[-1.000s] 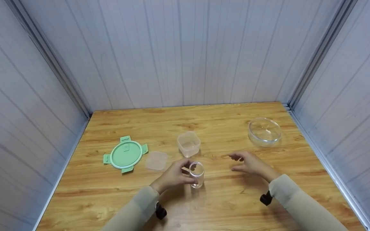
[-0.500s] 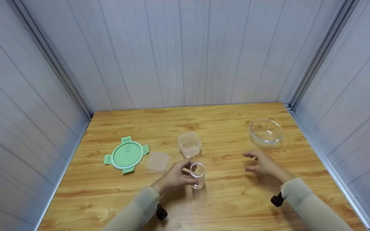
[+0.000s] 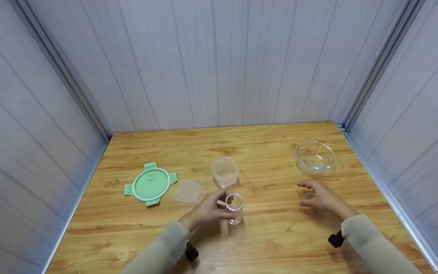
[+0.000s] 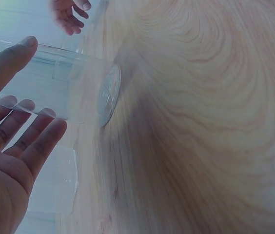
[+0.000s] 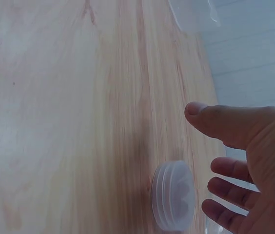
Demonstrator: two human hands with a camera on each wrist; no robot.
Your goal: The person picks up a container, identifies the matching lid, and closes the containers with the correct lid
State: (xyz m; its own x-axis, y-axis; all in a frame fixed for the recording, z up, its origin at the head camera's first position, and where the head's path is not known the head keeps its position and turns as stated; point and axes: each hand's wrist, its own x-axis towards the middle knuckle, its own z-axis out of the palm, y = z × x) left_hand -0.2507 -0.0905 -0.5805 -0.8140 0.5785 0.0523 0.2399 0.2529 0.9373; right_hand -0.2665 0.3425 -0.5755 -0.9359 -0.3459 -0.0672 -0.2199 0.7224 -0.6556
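My left hand (image 3: 207, 209) grips a clear, upright jar (image 3: 235, 214), thumb on one side and fingers on the other. In the left wrist view the base of the jar (image 4: 109, 95) is right at the wood surface, and its mouth is uncovered. My right hand (image 3: 324, 198) is apart from the left, thumb and fingers spread with nothing between them. Just beyond its fingertips in the right wrist view, a frosted round lid (image 5: 173, 196) with a ridged rim sits on the table; the hand partly hides it in the head view.
A translucent square container (image 3: 225, 173) stands behind the jar, its flat square lid (image 3: 187, 191) to the left. Farther left lies a green round lid (image 3: 151, 183) with clip tabs. A clear glass bowl (image 3: 315, 158) stands back right. Pale panels (image 3: 219, 64) enclose the wooden table (image 3: 264, 243).
My right hand has moved to the right, toward the area in front of the glass bowl, and the frosted lid now shows by its fingers. The left hand keeps the jar in place.
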